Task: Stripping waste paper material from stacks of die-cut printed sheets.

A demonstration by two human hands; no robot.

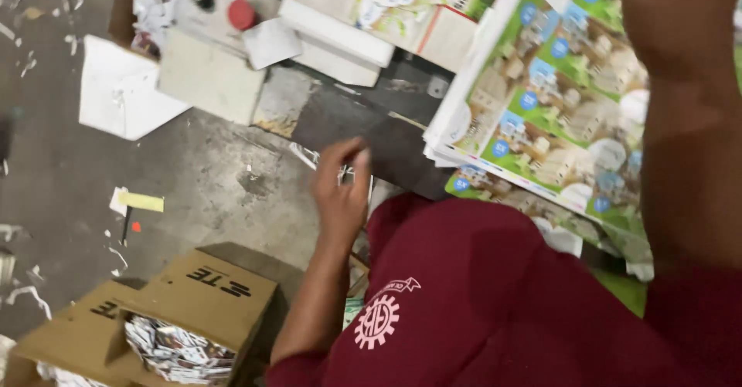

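Left hand [340, 190], fingers curled together, touches a thin pale strip at the near edge of the dark machine bed [363, 120]. The right arm crosses one stack of printed sheets [556, 117]; its fingers are out of view. One open cardboard box [185, 302] of scraps stands on the floor.

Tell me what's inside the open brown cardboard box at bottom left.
The brown cardboard box holds a heap of small printed paper scraps, visible through the opening. The folded flaps cover the rest of the inside, so how deep the heap goes cannot be seen.
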